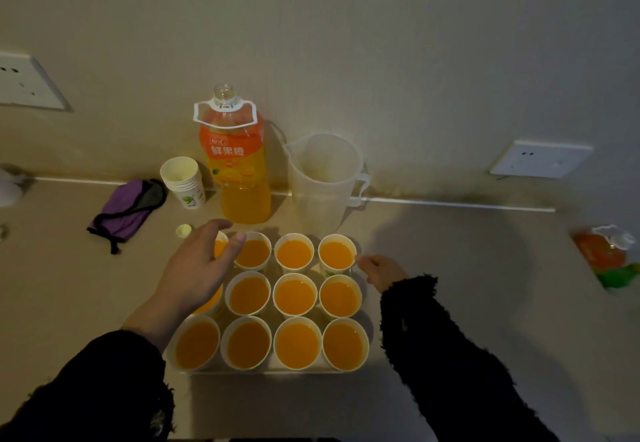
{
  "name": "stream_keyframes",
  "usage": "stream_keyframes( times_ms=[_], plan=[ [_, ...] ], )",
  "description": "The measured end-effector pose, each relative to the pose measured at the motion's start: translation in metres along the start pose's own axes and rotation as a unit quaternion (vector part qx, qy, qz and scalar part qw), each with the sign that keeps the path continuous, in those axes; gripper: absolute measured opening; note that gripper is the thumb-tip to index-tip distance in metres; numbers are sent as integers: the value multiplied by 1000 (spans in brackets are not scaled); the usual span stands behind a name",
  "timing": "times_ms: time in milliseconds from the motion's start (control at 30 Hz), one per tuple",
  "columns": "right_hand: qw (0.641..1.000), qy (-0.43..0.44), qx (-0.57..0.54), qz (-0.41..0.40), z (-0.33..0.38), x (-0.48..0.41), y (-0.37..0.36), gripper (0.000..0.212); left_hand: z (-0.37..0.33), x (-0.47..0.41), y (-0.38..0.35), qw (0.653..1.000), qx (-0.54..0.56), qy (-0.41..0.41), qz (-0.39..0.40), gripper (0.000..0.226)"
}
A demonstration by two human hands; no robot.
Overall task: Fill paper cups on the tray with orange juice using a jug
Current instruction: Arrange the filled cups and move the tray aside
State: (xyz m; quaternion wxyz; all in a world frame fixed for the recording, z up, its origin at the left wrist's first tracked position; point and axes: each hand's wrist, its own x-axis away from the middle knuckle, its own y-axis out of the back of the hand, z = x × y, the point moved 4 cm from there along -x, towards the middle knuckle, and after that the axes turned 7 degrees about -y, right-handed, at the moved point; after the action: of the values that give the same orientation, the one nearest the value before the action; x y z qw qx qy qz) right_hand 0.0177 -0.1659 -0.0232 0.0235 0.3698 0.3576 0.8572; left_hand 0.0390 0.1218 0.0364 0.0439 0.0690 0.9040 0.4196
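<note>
twelve paper cups (294, 298) all full on our tray (263, 371), empty jug (325, 178) just behind beside the bottle (239, 164), our left hand (201, 263) spread loose over the far-left cups, right hand (381, 270) curled at the tray edge, grip unclear

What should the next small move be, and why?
Probably bring the left hand down to the left edge of the tray: all visible cups hold juice, the jug looks empty, and the right hand is at the right edge.
</note>
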Motion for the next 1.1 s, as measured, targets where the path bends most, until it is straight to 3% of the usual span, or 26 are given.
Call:
stream_keyframes(
  times_ms=[533, 767, 867, 1100],
  plan=[
    [997, -1, -59, -41, 22, 18, -10, 47, 18, 2, 11, 997, 48, -30, 49, 52],
    [989, -21, -123, -75, 1, 13, -19, 35, 68, 13, 33, 984, 128, 79, -101, 39],
    [983, -51, -155, -89, -15, 5, -24, 46, 99, 15, 34, 968, 157, 143, -136, 41],
    [969, -153, -188, -56, -38, -9, -24, 38, 140, 15, 10, 959, 154, 225, -80, 38]
  ],
)
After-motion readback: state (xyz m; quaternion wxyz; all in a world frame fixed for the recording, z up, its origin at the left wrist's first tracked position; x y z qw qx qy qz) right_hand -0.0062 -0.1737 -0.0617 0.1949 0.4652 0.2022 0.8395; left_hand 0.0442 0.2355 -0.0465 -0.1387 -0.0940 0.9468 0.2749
